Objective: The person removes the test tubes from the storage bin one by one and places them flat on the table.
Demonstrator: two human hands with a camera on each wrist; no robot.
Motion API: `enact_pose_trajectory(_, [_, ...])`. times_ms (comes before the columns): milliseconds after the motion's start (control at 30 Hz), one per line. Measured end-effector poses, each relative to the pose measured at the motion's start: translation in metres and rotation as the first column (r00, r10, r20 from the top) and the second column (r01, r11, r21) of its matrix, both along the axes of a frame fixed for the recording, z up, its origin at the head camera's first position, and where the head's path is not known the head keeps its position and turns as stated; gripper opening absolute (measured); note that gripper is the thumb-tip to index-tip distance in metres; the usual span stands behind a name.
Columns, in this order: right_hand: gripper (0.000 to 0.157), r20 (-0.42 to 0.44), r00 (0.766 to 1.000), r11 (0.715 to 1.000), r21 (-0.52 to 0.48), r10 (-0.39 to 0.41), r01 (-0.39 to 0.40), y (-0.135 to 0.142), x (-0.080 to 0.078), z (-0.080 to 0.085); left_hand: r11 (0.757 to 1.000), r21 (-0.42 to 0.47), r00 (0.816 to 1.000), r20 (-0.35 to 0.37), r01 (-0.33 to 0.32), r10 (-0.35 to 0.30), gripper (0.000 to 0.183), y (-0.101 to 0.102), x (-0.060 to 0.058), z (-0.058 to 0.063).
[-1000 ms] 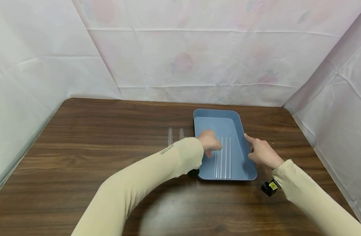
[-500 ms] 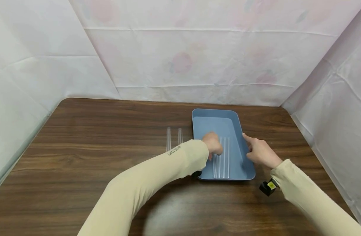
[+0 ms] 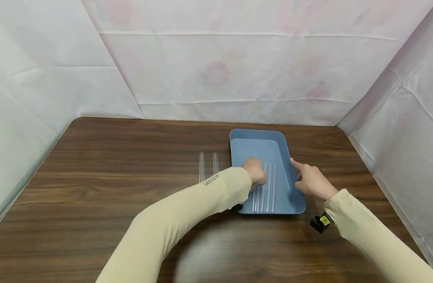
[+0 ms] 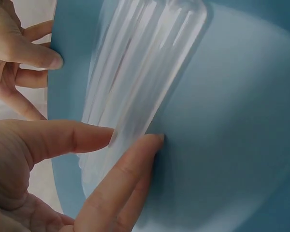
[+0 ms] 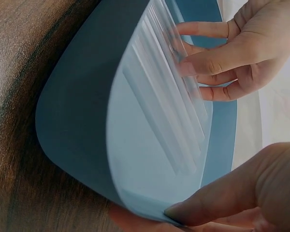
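Observation:
A blue rectangular tray lies on the table, with several clear tubes side by side in its near part. My left hand reaches into the tray; in the left wrist view its thumb and fingertips pinch the outermost clear tube at the edge of the row. At the tray's right side my right hand grips the rim. In the right wrist view its thumb lies over the rim and the fingers are under it, partly hidden by the tray wall.
Two more clear tubes, the left one and the right one, lie on the brown wood-grain table left of the tray, their near parts hidden by the left sleeve. White fabric hangs behind the table.
My left hand has moved slightly right and closer over the row of tubes, its sleeve shifting right with it. My right hand stays at the tray's rim.

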State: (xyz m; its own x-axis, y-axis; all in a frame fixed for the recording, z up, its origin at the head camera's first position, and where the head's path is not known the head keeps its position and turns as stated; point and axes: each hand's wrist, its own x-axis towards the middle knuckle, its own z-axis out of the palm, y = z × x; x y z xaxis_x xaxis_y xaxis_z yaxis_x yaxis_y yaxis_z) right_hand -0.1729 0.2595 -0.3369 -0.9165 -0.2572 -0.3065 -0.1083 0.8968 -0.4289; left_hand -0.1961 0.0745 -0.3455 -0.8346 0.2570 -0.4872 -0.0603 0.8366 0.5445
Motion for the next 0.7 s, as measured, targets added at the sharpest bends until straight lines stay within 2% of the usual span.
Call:
enact_pose_trajectory(100, [0.077, -0.013, 1.0, 1.0, 0.006, 0.006, -0.006, 0.0, 0.0, 0.0, 1.0, 0.017, 1.0, 0.007, 0.015, -0.015, 0.034, -0.002, 0.002, 0.002])
enact_pose_trajectory(233, [0.077, -0.021, 1.0, 1.0, 0.008, 0.011, -0.01, 0.0, 0.0, 0.0, 0.998, 0.048, 0.999, 0.02, 0.03, -0.031, 0.026, -0.006, 0.005, 0.003])
enact_pose_trajectory(333, [0.076, -0.014, 1.0, 1.0, 0.007, 0.004, -0.003, 0.0, 0.0, 0.0, 0.998, 0.062, 0.999, 0.034, 0.029, -0.031, 0.026, -0.008, 0.005, 0.003])
enact_pose_trajectory(500, [0.076, -0.005, 1.0, 1.0, 0.006, -0.008, 0.008, -0.001, 0.0, 0.0, 0.999, 0.044, 0.998, 0.046, 0.031, -0.033, 0.037, -0.01, 0.004, 0.003])
enact_pose_trajectory(567, [0.076, -0.006, 1.0, 1.0, 0.005, -0.009, 0.009, -0.001, 0.001, 0.0, 0.999, 0.045, 0.999, 0.041, 0.03, -0.032, 0.04, -0.009, 0.001, 0.0])
enact_pose_trajectory(700, [0.076, -0.011, 1.0, 1.0, 0.004, -0.01, 0.01, -0.001, 0.001, 0.0, 0.994, 0.105, 0.998, 0.068, 0.002, -0.009, 0.035, -0.011, 0.0, 0.0])
